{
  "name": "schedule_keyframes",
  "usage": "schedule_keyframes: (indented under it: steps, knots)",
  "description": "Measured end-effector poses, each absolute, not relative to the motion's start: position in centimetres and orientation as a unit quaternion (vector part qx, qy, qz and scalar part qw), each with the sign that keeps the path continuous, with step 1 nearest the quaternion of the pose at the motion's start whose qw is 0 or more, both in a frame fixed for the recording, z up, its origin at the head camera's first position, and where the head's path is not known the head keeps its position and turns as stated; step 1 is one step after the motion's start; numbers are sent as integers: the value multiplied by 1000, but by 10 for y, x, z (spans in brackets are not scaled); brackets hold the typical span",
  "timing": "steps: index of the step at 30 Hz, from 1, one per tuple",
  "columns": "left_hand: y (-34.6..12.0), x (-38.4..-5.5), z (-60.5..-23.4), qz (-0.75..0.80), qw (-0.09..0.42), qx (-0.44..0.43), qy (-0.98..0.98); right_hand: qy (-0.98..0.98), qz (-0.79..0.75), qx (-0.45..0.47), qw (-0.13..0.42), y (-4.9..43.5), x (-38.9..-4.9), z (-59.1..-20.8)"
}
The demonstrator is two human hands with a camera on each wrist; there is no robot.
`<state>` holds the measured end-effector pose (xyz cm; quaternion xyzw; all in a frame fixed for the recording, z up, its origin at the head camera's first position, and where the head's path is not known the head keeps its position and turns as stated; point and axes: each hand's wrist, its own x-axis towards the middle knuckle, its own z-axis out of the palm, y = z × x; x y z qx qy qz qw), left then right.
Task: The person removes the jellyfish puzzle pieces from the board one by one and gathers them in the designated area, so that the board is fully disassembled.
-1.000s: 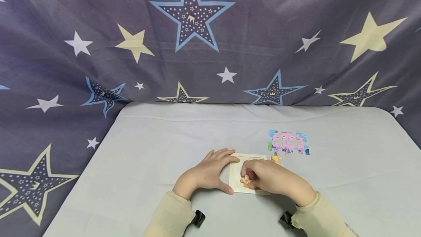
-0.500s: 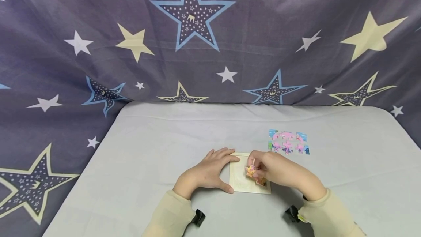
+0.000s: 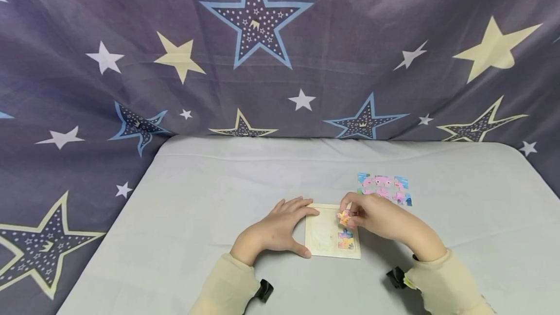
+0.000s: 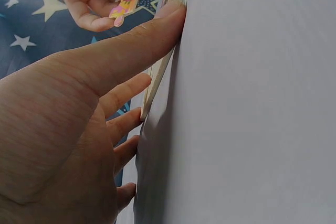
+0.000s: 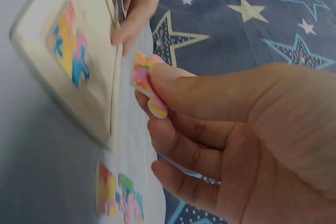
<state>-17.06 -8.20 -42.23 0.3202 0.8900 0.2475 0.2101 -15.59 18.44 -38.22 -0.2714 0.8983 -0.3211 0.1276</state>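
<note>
In the head view my right hand (image 3: 376, 217) pinches a yellow-and-pink jigsaw piece (image 3: 344, 217) between thumb and fingers. It hovers over the upper right of a pale wooden puzzle tray (image 3: 321, 237). In the right wrist view the held jigsaw piece (image 5: 143, 77) is tilted and apart from the tray (image 5: 42, 64). A yellow-and-blue piece (image 3: 346, 239) lies inside the tray's lower right corner. My left hand (image 3: 280, 227) is spread along the tray's left edge. Its thumb and fingertips touch the rim in the left wrist view, fingers (image 4: 123, 95) fairly straight.
Several pink-and-blue jigsaw pieces (image 3: 382, 183) lie grouped beyond the tray, partly behind my right hand. A loose yellow-and-red piece (image 5: 106, 190) lies beside the tray. Pale cloth (image 3: 218, 183) covers the table; a star-patterned curtain (image 3: 280, 81) hangs behind.
My right hand has moved up and to the right over the tray with the jigsaw piece, uncovering the piece in the lower right corner. My left hand has stayed still.
</note>
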Motion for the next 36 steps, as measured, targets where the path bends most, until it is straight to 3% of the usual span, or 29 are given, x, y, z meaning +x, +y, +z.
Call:
schedule_keyframes:
  steps: [8,20,30,36]
  knots:
    - [-82,-170,-423,245,209,322,890,911,-315,-250,90,207,-164,-384]
    - [-83,-170,-424,247,207,324,889,937,-290,-173,89,239,-171,-382]
    - [-83,-170,-424,244,204,324,891,940,-284,-153,109,256,-176,-386]
    - [-82,-170,-424,242,204,325,891,937,-282,-134,156,264,-176,-388]
